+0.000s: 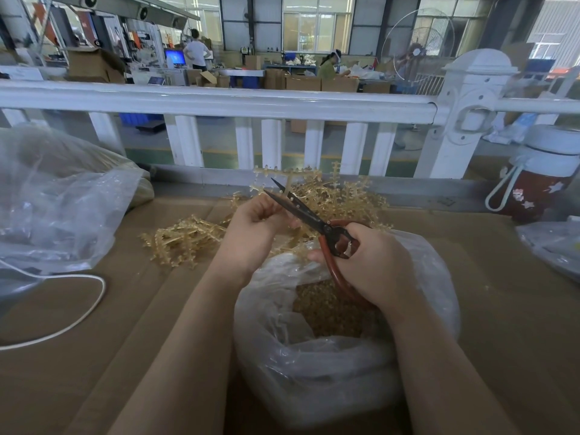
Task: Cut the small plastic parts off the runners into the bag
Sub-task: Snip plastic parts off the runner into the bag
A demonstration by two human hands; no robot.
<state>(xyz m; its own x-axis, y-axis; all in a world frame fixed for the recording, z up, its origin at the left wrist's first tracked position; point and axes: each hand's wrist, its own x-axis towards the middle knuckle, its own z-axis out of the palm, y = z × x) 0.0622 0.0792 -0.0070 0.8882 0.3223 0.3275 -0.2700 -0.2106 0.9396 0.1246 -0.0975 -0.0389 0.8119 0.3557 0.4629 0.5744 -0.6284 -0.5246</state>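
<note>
Underneath, brown cardboard tabletop (470,309) beside white railing (219,102).

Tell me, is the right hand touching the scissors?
Touching. The head view shows the right hand with its fingers curled through and around the red handles of the scissors.

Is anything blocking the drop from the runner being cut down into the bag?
Nothing visible. The runner, held by the left hand, sits above the bag, whose mouth gapes open; only the hands hover over its far rim.
</note>
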